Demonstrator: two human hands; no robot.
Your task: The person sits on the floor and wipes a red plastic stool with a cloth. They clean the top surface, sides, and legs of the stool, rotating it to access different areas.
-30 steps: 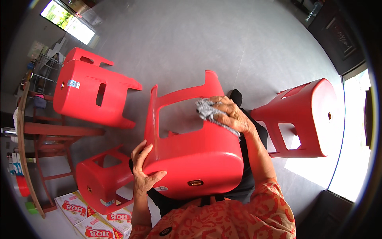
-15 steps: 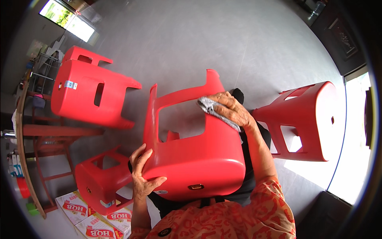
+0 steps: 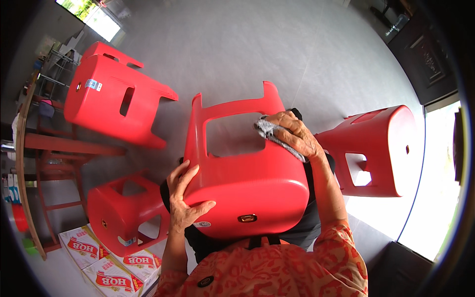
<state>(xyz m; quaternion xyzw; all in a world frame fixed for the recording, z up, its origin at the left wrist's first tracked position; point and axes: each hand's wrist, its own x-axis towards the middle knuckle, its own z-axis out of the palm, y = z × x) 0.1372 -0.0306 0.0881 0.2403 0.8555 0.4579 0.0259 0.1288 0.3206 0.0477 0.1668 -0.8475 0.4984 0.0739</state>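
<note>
Over the person's lap (image 3: 310,221), a red stool (image 3: 247,185) lies with legs pointing away. Left hand (image 3: 184,203): grip clamped on the stool's left corner. Right hand (image 3: 298,136): grip closed around a gray cloth (image 3: 269,129) at the stool's right side. Probable step: wiping; the next stroke calls for steady bracing.

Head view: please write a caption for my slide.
Left hand holds a red stool; right hand presses a grey cloth against it.

1 red stool (image 3: 247,175) lies tipped, legs fwd, w/ 1 crumpled grey cloth (image 3: 267,129) against its R side.
</note>
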